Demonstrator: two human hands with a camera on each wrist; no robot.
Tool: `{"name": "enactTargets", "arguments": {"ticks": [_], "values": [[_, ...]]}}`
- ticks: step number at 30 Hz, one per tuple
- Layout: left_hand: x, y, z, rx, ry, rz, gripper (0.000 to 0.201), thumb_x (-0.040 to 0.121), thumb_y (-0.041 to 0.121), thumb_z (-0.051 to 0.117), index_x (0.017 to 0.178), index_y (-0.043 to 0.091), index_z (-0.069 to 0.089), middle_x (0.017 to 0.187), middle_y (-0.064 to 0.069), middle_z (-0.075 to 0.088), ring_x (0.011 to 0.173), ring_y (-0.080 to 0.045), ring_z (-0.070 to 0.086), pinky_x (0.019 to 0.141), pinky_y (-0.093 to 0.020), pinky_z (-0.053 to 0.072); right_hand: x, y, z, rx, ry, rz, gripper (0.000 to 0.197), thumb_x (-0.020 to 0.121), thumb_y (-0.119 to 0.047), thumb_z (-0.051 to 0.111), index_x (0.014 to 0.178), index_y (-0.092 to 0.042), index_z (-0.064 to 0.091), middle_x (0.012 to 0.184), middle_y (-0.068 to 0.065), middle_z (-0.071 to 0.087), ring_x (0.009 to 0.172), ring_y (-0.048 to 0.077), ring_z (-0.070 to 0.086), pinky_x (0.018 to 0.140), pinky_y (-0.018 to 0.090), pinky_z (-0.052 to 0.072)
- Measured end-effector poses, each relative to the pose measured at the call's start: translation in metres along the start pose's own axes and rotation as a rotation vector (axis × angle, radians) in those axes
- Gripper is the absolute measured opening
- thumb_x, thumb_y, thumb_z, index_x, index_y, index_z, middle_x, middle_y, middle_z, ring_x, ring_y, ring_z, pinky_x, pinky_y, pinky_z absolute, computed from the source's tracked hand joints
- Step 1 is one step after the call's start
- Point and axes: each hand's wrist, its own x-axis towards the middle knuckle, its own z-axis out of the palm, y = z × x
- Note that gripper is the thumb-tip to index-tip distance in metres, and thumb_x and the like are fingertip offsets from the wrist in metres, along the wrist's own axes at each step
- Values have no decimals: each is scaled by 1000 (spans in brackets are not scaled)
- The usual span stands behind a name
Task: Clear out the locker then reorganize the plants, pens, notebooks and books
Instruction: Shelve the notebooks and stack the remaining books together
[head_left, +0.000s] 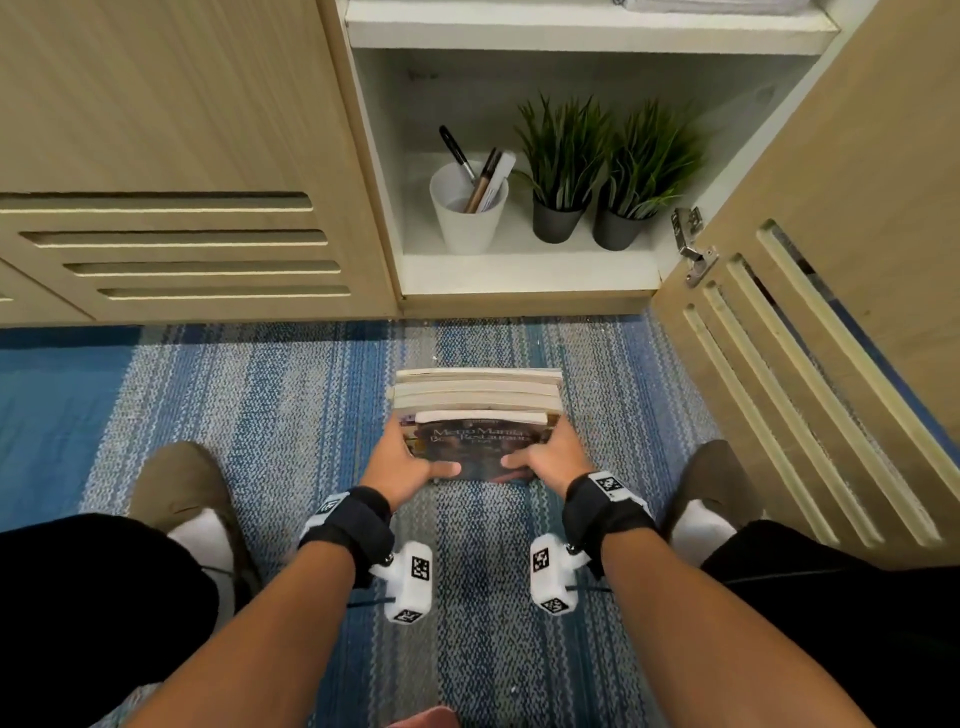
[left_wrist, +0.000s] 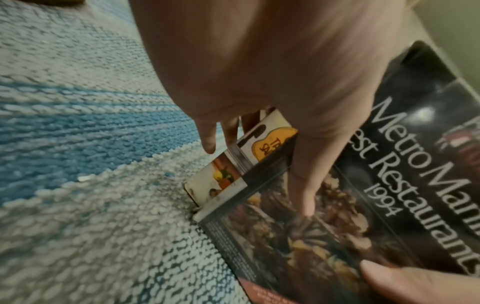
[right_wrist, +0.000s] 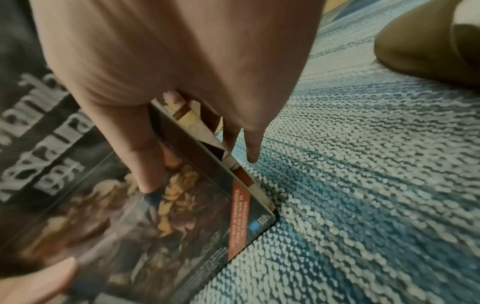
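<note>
Your left hand (head_left: 402, 460) and right hand (head_left: 553, 457) clasp the stack of books (head_left: 475, 410) on the carpet (head_left: 260, 405), fingers (left_wrist: 302, 185) curled around its sides. Beyond your fingertips, the pen cup (head_left: 467, 215) and two plants (head_left: 608, 171) are in the locker (head_left: 524, 270), so clearing looks partly done.

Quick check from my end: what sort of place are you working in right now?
Probably an office or shared locker area: slatted wooden locker doors, one open locker holding a pen cup and two potted plants, and blue woven carpet.
</note>
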Motion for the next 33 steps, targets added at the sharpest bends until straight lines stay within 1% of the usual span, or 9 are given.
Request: {"name": "enactTargets", "arguments": {"ticks": [4, 8, 10, 13, 17, 21, 25, 29, 33], "values": [[-35, 37, 4, 85, 20, 46, 98, 42, 12, 95, 130, 19, 51, 115, 3, 71, 107, -14, 67, 90, -35, 54, 2, 15, -2, -124, 62, -88, 74, 65, 16, 74, 126, -20, 52, 99, -11, 65, 86, 5, 61, 62, 5, 47], [-38, 29, 3, 167, 47, 31, 77, 44, 3, 91, 115, 15, 62, 107, 3, 72, 104, -18, 68, 95, -38, 54, 2, 30, -2, -176, 64, -65, 71, 59, 12, 78, 119, -22, 62, 97, -14, 71, 100, 15, 67, 92, 35, 55], [-36, 26, 3, 188, 34, 66, 64, 47, -5, 86, 99, 28, 71, 100, 10, 74, 99, -16, 69, 95, -37, 54, 3, 33, -4, -256, 14, -52, 64, 60, 10, 81, 117, -15, 66, 99, -9, 72, 100, 16, 67, 93, 32, 54], [-41, 23, 4, 251, 11, 104, 62, 40, 9, 84, 92, 42, 73, 102, 12, 75, 102, -12, 69, 98, -36, 53, 2, 39, -6, -360, -17, -59, 64, 56, -6, 84, 117, -17, 67, 106, -4, 72, 101, 15, 67, 96, 31, 53], [-45, 18, 2, 258, 12, 67, 77, 38, 31, 93, 111, 24, 72, 109, 12, 74, 107, -9, 67, 104, -37, 49, 2, 38, -5, -399, -23, -51, 55, 63, -4, 84, 114, -18, 68, 99, -8, 70, 96, 10, 65, 92, 25, 51], [-46, 11, 2, 279, 101, 107, 69, 45, 56, 89, 106, 26, 75, 104, 14, 75, 102, -5, 70, 97, -34, 54, 2, 40, -5, -401, 3, -84, 55, 62, -15, 91, 113, -22, 70, 102, -11, 71, 101, 11, 66, 97, 26, 49], [-45, 16, 0, 298, 63, 129, 52, 57, 46, 87, 102, 21, 76, 100, 9, 77, 99, -8, 71, 97, -40, 54, 2, 43, -5, -408, 36, -90, 62, 54, -33, 95, 110, -25, 71, 99, -16, 74, 98, 8, 69, 98, 31, 52], [-45, 23, -3, 314, 9, 139, 39, 72, 13, 87, 108, 8, 71, 93, 8, 76, 88, 3, 71, 96, -34, 55, 5, 41, -5, -400, 16, -57, 58, 49, -34, 95, 103, -29, 73, 93, -20, 75, 94, 3, 70, 97, 35, 53], [-45, 22, -4, 420, 22, 150, 49, 65, 19, 91, 110, 22, 73, 106, 11, 74, 102, -7, 68, 98, -30, 51, 3, 37, -8, -435, -27, -89, 58, 56, -21, 94, 109, -26, 72, 98, -16, 74, 96, 7, 68, 97, 32, 53]]}}
